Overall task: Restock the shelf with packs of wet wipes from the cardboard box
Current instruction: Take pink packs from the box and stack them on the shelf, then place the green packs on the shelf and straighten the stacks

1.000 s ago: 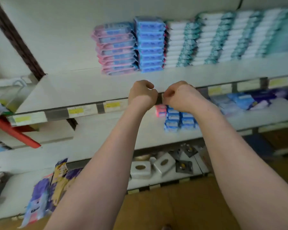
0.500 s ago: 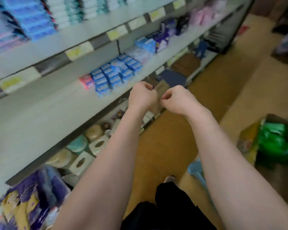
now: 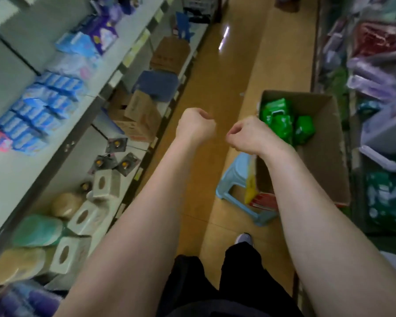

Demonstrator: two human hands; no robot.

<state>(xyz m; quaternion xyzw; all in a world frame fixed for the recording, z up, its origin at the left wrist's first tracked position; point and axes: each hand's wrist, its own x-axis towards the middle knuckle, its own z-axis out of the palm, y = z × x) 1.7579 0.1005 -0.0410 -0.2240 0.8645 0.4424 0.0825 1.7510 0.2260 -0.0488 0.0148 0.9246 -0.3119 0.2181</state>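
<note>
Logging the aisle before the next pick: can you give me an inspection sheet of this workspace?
Surface: glossy brown aisle floor.
Job's things: open cardboard box at right, green packs inside; shelf at left partly stocked with blue packs.
Clutter: light blue stool beside the box; brown cartons on the low shelf.
Hands: left hand and right hand curled, holding nothing, apart.
Cables: nothing seen.
Surroundings: more stocked shelving at right of the aisle.
</note>
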